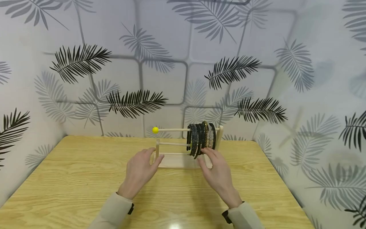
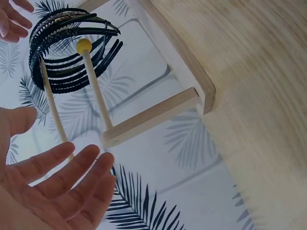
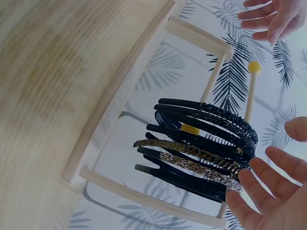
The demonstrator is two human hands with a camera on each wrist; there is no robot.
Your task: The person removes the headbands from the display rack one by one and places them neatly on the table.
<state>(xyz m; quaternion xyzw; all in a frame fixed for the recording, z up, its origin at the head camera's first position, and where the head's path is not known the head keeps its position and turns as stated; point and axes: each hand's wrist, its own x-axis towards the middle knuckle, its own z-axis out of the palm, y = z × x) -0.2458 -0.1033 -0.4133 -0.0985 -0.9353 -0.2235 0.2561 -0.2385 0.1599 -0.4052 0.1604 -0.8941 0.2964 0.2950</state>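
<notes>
Headbands (image 1: 201, 138): bunched over the upper rod (image 1: 172, 129), toward the right end of the wooden rack (image 1: 174, 160), which stands on the bench (image 1: 171, 187).
Left grip (image 1: 140, 168): loosely spread beside the short post (image 1: 157, 149); I see nothing pinched in it.
Right grip (image 1: 217, 170): spread, fingertips at the bunch's lower edge; I can't tell whether they touch.
Steadying and handling: my guess at the step; I'd brace the post low with the left and guide the bunch with light right fingertips, square to the rod.
Snag risk: some inner curves look toothed, so I'd ease each curve past the lower rod (image 1: 172, 144) rather than tug.
Band surfaces: mostly black arcs, some beaded or glittery, one gold-toned.
Rack make: pale, straight-grained wood, slim round rods, the upper tipped with a yellow ball (image 1: 155, 130).
</notes>
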